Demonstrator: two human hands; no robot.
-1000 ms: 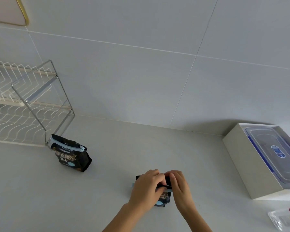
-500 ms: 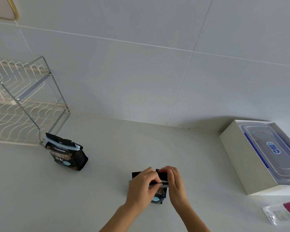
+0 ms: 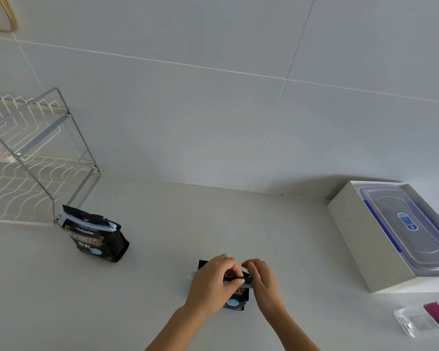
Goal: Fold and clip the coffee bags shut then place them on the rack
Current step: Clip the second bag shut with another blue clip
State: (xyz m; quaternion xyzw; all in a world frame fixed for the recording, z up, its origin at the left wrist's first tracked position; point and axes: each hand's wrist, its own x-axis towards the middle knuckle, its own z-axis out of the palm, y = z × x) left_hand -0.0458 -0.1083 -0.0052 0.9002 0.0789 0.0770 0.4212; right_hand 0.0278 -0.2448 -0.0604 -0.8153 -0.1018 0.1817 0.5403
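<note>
Low on the pale counter [image 3: 162, 252], nearest the person: a small black coffee bag [image 3: 235, 302], standing upright, with a light-blue oval on its front showing between the two wrists and most of the rest hidden by the hands. Across its folded top, a light-blue clip [image 3: 192, 274], one end poking out to the left of the left hand [image 3: 211, 285]. Left hand curled over the top from the left, thumb and fingertips pinching fold and clip together. Right hand [image 3: 264, 282] at the right end of the fold, fingers curled in and closed on the black edge of the bag; thumb hidden, so the exact grip is hard to read. Hands nearly touching above the bag.

Well to the left and farther back, a second coffee bag [image 3: 96, 240], upright and slightly tilted, with the same kind of light-blue clip fastened across its top, just beside the foot of the rack [image 3: 36, 153]. Rack at the left edge against the wall: chrome frame, two tiers of white wavy wire.

Far right, against the wall, an open white box [image 3: 360, 239] holding a clear plastic container [image 3: 411, 231] with a blue-trimmed lid. Nearer, at the right edge, a clear packet [image 3: 426, 319] with maroon contents, lying flat.

Behind everything, a wall of large grey tiles [image 3: 188, 110]; in the top left corner, part of a pale gold-rimmed object [image 3: 8, 16].
</note>
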